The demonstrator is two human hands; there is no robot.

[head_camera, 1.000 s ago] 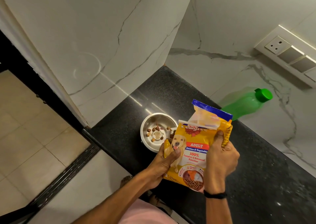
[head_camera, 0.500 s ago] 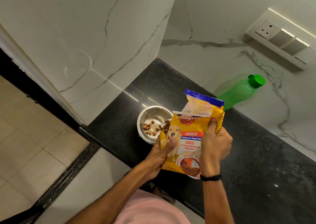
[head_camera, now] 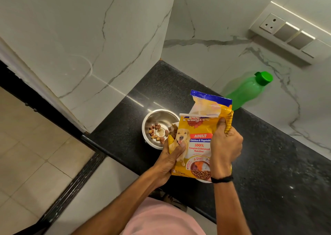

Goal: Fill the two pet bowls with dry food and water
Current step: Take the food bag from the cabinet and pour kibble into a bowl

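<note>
On a black speckled stone counter (head_camera: pixel 268 163), a round steel pet bowl (head_camera: pixel 157 120) holds a thin scatter of brown kibble (head_camera: pixel 157 131). Just right of it, the left hand (head_camera: pixel 170 160) and right hand (head_camera: pixel 224 147) are both closed around a yellow dog-food bag (head_camera: pixel 197 141), tipped so kibble spills at the bowl's edge. Filling with food seems under way; next, more pouring, then water from the green capped plastic bottle (head_camera: pixel 249 89) far right.
</note>
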